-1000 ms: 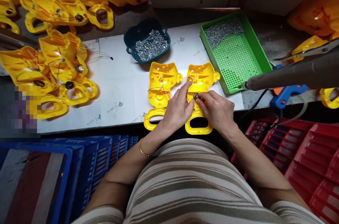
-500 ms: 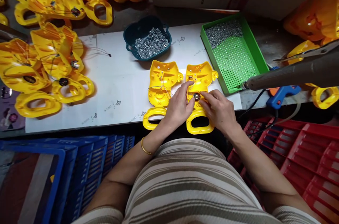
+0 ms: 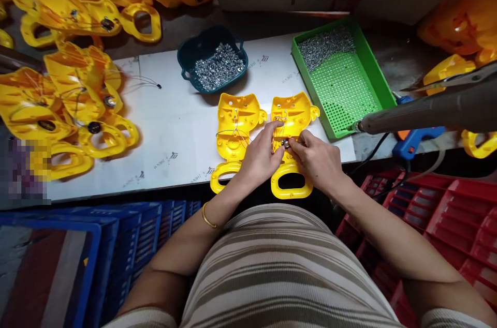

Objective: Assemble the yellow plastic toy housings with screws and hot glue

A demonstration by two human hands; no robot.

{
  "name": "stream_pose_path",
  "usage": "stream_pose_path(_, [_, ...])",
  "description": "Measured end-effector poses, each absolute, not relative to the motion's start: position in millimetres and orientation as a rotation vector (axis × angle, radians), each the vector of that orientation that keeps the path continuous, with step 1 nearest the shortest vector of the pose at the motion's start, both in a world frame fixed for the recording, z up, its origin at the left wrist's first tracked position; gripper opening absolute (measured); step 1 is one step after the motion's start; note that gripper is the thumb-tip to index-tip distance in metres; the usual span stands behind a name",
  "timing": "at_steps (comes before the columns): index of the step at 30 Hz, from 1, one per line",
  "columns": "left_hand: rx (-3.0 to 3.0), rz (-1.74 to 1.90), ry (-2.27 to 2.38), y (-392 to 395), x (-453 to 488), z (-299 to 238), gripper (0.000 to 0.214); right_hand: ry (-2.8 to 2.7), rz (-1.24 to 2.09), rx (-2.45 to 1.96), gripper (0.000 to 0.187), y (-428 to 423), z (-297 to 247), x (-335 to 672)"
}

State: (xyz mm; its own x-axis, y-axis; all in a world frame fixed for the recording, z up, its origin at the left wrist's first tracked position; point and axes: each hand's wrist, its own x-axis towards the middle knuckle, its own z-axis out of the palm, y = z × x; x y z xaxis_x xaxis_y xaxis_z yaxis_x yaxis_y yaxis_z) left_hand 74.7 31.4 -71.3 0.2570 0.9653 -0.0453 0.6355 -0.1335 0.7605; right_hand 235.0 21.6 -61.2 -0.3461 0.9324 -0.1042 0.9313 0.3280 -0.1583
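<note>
The right hand (image 3: 320, 160) is pinching a small round part (image 3: 286, 143) at its edge between thumb and forefinger. That part is sitting inside the right yellow shell (image 3: 292, 110), just above the handle loop. The left hand (image 3: 264, 154) is lying over the same shell's left edge, thumb and forefinger spread apart around the part; its other fingers are partly hidden.

The job on this shell seems to be midway: the round part is lying about where it belongs, but the right hand is holding it, so it is probably not settled yet. Whether anything is fastening it cannot be told. Beside it, the left yellow shell (image 3: 237, 110) is holding thin wires (image 3: 235, 130) but showing no round part, so that one appears to be waiting. On the worktop (image 3: 163, 131), several piled shells (image 3: 81, 79) are showing dark round parts and are likely further along. Small metal pieces (image 3: 219, 66) are filling part of a dark bowl (image 3: 188, 54).
</note>
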Motion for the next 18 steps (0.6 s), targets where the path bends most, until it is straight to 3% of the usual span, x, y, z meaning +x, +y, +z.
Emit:
stream_pose_path(5, [1.755, 0.576, 1.398, 28, 60, -55, 0.058, -2.383, 0.261, -1.715, 0.023, 22, -72, 244])
stream_pose_path(10, [1.164, 0.750, 1.384, 25, 43, -40, 0.056, -2.087, 0.397, -1.601, 0.026, 15, -72, 249])
stream_pose_path(14, [0.672, 0.822, 1.194, 32, 43, -34, 0.043, -1.680, 0.976, -1.456, 0.025, -1, -60, 237])
stream_pose_path(18, [0.361, 0.834, 1.085, 36, 58, -30, 0.031, -1.240, 1.657, -1.285, 0.040, -9, -53, 219])
